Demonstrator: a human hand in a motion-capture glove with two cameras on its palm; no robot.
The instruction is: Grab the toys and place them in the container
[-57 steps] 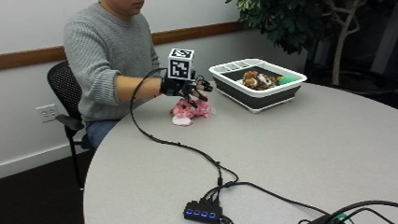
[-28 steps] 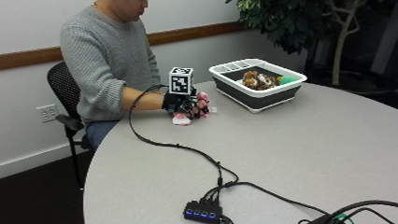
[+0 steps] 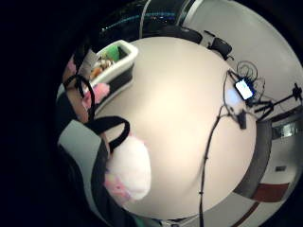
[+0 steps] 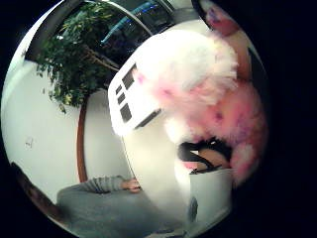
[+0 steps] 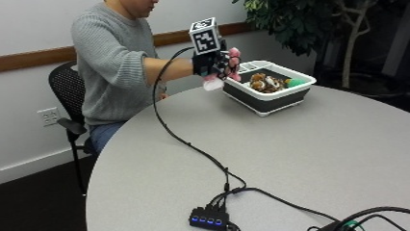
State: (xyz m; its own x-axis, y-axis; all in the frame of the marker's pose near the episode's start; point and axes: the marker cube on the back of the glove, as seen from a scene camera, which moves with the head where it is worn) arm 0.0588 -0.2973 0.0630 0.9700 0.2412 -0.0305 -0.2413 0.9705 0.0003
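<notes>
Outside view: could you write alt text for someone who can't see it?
A seated person's gloved right hand holds a pink plush toy in the air beside a white-rimmed container of toys on a round grey table.

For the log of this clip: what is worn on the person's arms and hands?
The right hand wears a black glove with black straps. Both arms are in a grey knitted sweater; the right sleeve is pushed up above the forearm. The other hand is bare.
</notes>
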